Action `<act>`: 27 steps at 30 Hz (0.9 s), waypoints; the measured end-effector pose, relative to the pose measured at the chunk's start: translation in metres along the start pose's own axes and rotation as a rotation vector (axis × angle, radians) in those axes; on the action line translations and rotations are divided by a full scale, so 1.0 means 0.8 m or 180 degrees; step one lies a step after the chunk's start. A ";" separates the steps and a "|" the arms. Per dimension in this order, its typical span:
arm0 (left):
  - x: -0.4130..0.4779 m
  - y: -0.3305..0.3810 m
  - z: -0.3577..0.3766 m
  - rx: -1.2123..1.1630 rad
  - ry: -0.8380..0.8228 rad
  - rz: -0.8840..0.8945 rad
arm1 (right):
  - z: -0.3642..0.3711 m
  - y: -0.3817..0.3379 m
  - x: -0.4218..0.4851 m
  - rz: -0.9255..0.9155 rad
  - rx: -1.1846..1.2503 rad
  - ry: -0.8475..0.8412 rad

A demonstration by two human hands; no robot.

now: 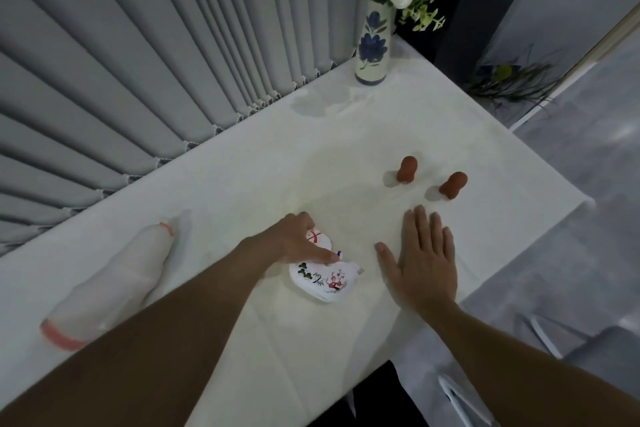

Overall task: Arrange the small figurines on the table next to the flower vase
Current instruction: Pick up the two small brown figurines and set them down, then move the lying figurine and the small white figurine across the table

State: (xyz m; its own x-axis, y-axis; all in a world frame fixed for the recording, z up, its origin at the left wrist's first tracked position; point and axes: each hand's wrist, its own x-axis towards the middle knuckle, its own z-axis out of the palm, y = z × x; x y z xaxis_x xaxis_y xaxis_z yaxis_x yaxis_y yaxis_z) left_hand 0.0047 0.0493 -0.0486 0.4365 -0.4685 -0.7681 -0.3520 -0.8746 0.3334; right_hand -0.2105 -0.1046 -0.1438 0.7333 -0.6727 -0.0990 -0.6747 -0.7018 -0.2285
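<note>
A white ceramic figurine painted with red and green motifs lies on the white table near its front edge. My left hand rests on the figurine's upper part, fingers curled over it. My right hand lies flat and open on the cloth to the right, holding nothing. Two small brown gourd-shaped figurines stand beyond my right hand. The flower vase, white with blue flowers and holding white roses, stands at the far corner.
A large translucent bottle with pink rings lies on its side at the left. Grey vertical blinds run along the table's far left edge. The table's right edge drops to a grey floor, with a chair at lower right.
</note>
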 end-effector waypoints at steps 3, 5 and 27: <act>0.005 0.002 0.009 -0.0696 0.0115 0.0053 | -0.001 -0.004 -0.001 0.0034 0.0026 0.0015; 0.008 0.005 0.012 -0.1081 0.0282 0.0190 | -0.003 -0.004 -0.001 0.0046 0.0033 0.0020; 0.003 0.034 -0.014 -0.1278 0.1367 0.1842 | -0.007 -0.005 0.001 0.0115 0.0099 0.0043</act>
State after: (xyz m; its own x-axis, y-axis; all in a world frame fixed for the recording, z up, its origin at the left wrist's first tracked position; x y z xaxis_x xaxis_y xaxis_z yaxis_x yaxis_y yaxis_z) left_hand 0.0051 0.0229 -0.0350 0.5842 -0.7944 -0.1662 -0.3311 -0.4201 0.8449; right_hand -0.2074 -0.1034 -0.1376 0.7071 -0.7008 -0.0947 -0.6977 -0.6695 -0.2550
